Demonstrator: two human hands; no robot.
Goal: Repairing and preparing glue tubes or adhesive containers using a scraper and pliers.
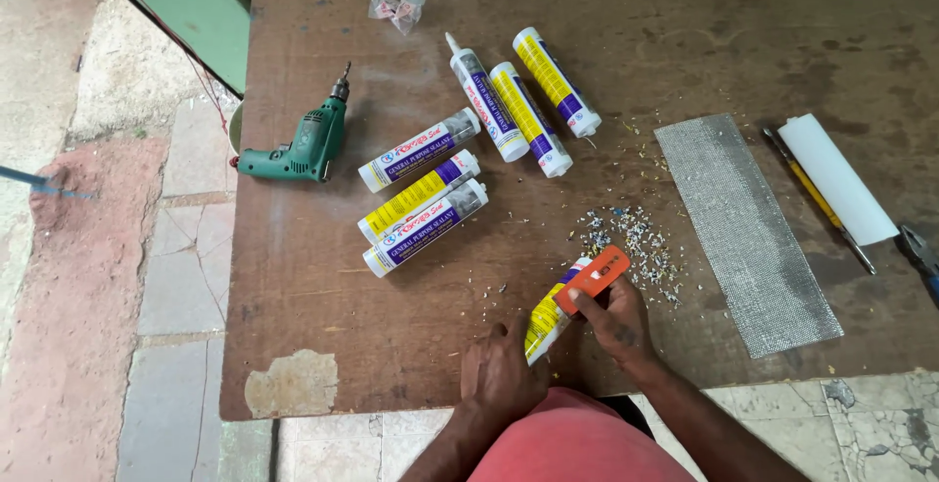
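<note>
My left hand grips the lower end of a yellow and white sealant cartridge lying near the table's front edge. My right hand holds an orange utility knife against the cartridge's upper end. A scatter of small plastic shavings lies just beyond the knife. Several more sealant cartridges lie in two groups further back on the brown wooden table.
A green electric drill lies at the table's left edge. A grey mesh strip, a yellow-handled tool, a white roll and pliers sit at right. A small clear bag is at the back. Tiled floor lies left.
</note>
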